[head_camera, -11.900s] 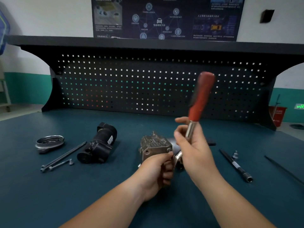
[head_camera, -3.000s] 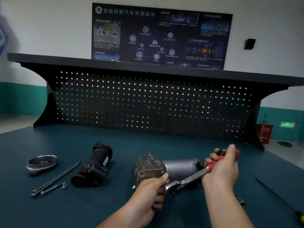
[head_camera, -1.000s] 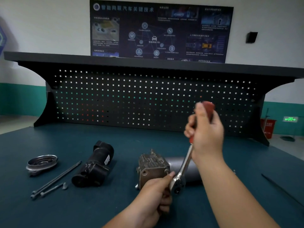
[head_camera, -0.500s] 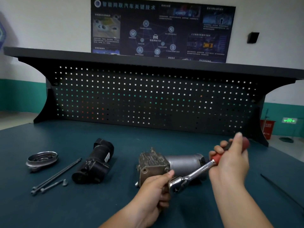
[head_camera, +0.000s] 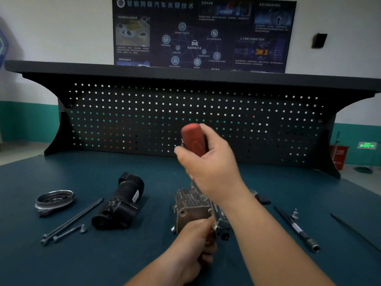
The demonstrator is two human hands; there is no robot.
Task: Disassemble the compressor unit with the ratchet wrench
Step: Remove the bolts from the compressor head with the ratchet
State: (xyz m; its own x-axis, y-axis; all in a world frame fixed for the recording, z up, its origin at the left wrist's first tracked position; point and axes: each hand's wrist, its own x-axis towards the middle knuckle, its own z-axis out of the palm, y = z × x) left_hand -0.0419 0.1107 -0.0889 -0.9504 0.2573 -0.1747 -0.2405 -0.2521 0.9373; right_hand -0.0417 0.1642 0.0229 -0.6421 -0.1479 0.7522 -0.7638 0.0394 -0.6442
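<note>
From the head camera, the likeliest failure is the drive slipping off its fastener. The ratchet wrench (head_camera: 193, 139) stands nearly upright with its red handle high above its head, so a pull at the top could tilt the head off the bolt — rounding it, or driving knuckles into the compressor unit (head_camera: 191, 205). The wrench head is mostly hidden behind the left hand (head_camera: 195, 242) and the right forearm, so I cannot tell how squarely it is seated. The unit may also twist or skid on the table (head_camera: 61, 265) if the steadying hold gives, since nothing else seems to restrain it. The extension bar (head_camera: 296, 229), lying toward the right edge, is near the right forearm and could be knocked.

The right hand (head_camera: 208, 162) is clenched round the red handle, and its forearm runs from the near right corner up across the unit. The left hand's fingers are curled over the unit's near end, just beside the wrench head — grasping the casting. The unit sits close to the near edge, about midway between left and right edges.
</note>
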